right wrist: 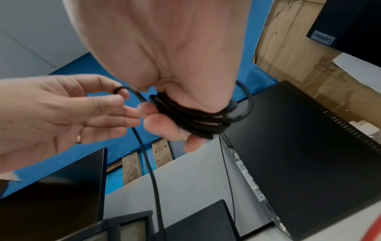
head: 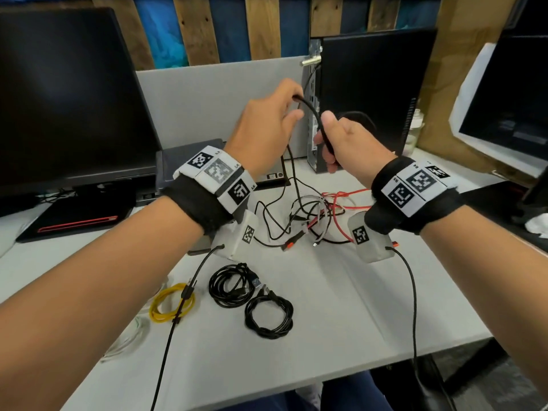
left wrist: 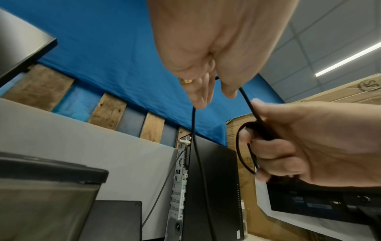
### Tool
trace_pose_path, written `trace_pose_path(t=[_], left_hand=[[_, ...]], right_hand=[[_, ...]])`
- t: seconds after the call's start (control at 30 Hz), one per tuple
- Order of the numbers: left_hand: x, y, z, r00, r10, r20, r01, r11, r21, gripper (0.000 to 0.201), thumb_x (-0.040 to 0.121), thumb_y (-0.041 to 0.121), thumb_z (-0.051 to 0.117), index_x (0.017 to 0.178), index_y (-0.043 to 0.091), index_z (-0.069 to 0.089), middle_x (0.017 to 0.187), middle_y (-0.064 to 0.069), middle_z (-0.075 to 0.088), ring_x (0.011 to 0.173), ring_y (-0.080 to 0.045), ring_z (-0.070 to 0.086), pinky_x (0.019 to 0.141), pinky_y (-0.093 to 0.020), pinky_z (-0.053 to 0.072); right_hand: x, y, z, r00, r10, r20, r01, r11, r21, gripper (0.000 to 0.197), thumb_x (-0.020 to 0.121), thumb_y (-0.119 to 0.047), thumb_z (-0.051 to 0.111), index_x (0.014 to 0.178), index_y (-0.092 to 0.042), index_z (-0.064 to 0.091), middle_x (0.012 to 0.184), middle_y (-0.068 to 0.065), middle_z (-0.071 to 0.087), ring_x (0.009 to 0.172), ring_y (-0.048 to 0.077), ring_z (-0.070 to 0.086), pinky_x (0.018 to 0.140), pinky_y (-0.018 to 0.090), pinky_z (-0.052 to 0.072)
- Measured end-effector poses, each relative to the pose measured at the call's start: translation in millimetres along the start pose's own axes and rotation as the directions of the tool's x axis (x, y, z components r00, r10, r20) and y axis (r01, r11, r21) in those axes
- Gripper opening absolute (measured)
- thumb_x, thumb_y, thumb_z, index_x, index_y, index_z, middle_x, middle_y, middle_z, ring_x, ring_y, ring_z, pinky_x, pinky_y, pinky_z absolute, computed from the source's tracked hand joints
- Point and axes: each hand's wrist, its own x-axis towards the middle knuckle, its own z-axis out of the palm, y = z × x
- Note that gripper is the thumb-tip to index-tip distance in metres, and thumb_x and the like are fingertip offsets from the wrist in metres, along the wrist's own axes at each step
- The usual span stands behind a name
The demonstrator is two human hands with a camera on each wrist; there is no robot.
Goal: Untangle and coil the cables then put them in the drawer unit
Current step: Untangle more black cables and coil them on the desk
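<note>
Mid-coil rn. Right hand (head: 341, 143) has fingers curled round a bundle of loops of the black cable (right wrist: 195, 120), thumb on top pinning them. Left hand (head: 267, 126) pinches the free run of that same cable btw thumb and fingertips, just left of the right thumb, other fingers loose. The rest of the cable drops below the left hand into the tangle (head: 311, 215) on the desk (head: 355, 307), under both hands.

Imo the trick here: keep feeding w/ the left, lay each new loop the same size as the others, let the cable twist freely so it doesn't kink. Pull gently, bc the tail's prob snagged in that mess of red, white and black wires.

Cable looks matte, round, thin, rubbery, holds a curve fine. Nearer the body than the wrists lie three finished coils: yellow coil (head: 172, 302) and two black coils (head: 232, 284), flat rings. Drawer unit isn't something I can pick out for sure.
</note>
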Motion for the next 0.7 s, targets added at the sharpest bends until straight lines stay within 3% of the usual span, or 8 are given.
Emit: trace_pose_path(t=[0.13, 0.27, 0.33, 0.43, 0.5, 0.6, 0.67, 0.7], left_hand=[[-0.4, -13.0, 4.9, 0.964, -0.134, 0.23, 0.123, 0.991, 0.061, 0.035, 0.097, 0.023, 0.049, 0.132, 0.026, 0.044, 0.124, -0.008, 0.058, 0.112, -0.02, 0.056, 0.091, -0.029, 0.041], [-11.2, -23.5, 18.2, 0.808, -0.299, 0.507, 0.314, 0.948, 0.059, 0.054, 0.095, 0.027, 0.052, 0.144, 0.024, 0.03, 0.136, -0.007, 0.053, 0.121, -0.021, 0.053, 0.101, -0.039, 0.045], [-20.7, -26.8, 24.3, 0.724, -0.361, 0.588, 0.443, 0.897, 0.005, 0.056, 0.095, 0.022, 0.054, 0.145, 0.018, 0.029, 0.129, -0.008, 0.057, 0.114, -0.022, 0.058, 0.096, -0.042, 0.05], [-36.4, -24.3, 33.0, 0.606, -0.403, 0.685, 0.584, 0.811, -0.04, 0.038, 0.095, 0.01, 0.05, 0.131, 0.011, 0.039, 0.115, -0.01, 0.06, 0.106, -0.023, 0.061, 0.087, -0.036, 0.055], [-45.9, -22.0, 38.4, 0.54, -0.401, 0.74, 0.603, 0.798, -0.007, 0.022, 0.095, 0.008, 0.05, 0.116, 0.012, 0.043, 0.113, -0.011, 0.061, 0.102, -0.024, 0.062, 0.084, -0.033, 0.053], [-55.4, -20.7, 42.5, 0.408, -0.39, 0.826, 0.557, 0.823, 0.113, 0.017, 0.094, 0.018, 0.056, 0.109, 0.017, 0.048, 0.114, -0.007, 0.064, 0.105, -0.02, 0.064, 0.088, -0.032, 0.055], [-59.2, -18.1, 41.2, 0.323, -0.375, 0.869, 0.578, 0.805, 0.132, 0.014, 0.093, 0.017, 0.058, 0.104, 0.017, 0.049, 0.118, -0.009, 0.064, 0.111, -0.021, 0.062, 0.093, -0.033, 0.053], [-60.3, -15.7, 39.0, 0.295, -0.36, 0.885, 0.592, 0.796, 0.126, 0.011, 0.094, 0.015, 0.057, 0.102, 0.017, 0.049, 0.12, -0.01, 0.063, 0.113, -0.021, 0.061, 0.095, -0.034, 0.052]], right_hand=[[-8.6, -0.3, -2.0, 0.99, -0.01, 0.14, 0.006, 0.999, 0.032, 0.044, 0.093, -0.052, 0.045, 0.077, -0.012, 0.054, 0.055, -0.004, 0.039, 0.044, 0.008, 0.037, 0.05, 0.022, 0.04], [-9.3, 0.0, -5.7, 0.994, 0.019, 0.109, -0.059, 0.925, 0.375, 0.035, 0.098, -0.032, 0.047, 0.067, -0.018, 0.041, 0.05, -0.007, 0.03, 0.04, 0.009, 0.026, 0.048, 0.025, 0.029], [-8.6, -1.1, -10.1, 0.994, 0.058, 0.095, -0.101, 0.833, 0.544, 0.038, 0.099, -0.033, 0.043, 0.064, -0.02, 0.036, 0.046, -0.008, 0.028, 0.041, 0.011, 0.022, 0.054, 0.03, 0.027], [-6.5, -5.2, -14.5, 0.993, 0.098, 0.068, -0.117, 0.708, 0.697, 0.042, 0.1, -0.035, 0.041, 0.062, -0.019, 0.039, 0.053, -0.002, 0.052, 0.041, 0.011, 0.031, 0.054, 0.027, 0.033], [-6.1, -9.1, -14.2, 0.993, 0.101, 0.067, -0.115, 0.608, 0.785, 0.04, 0.101, -0.034, 0.041, 0.065, -0.016, 0.044, 0.086, 0.009, 0.072, 0.048, 0.01, 0.053, 0.05, 0.021, 0.041], [-3.3, -7.0, -9.6, 0.994, 0.091, 0.053, -0.087, 0.429, 0.899, 0.031, 0.1, -0.028, 0.044, 0.076, -0.01, 0.053, 0.115, 0.017, 0.067, 0.092, 0.021, 0.071, 0.07, 0.027, 0.058], [1.0, -2.6, -7.9, 0.997, 0.072, 0.006, -0.034, 0.397, 0.917, 0.024, 0.099, -0.024, 0.046, 0.082, -0.01, 0.054, 0.104, 0.012, 0.063, 0.098, 0.022, 0.064, 0.084, 0.032, 0.055], [3.4, -0.4, -6.3, 0.997, 0.067, -0.036, 0.001, 0.458, 0.889, 0.019, 0.097, -0.024, 0.049, 0.084, -0.011, 0.054, 0.095, 0.008, 0.057, 0.091, 0.02, 0.059, 0.084, 0.033, 0.052]])
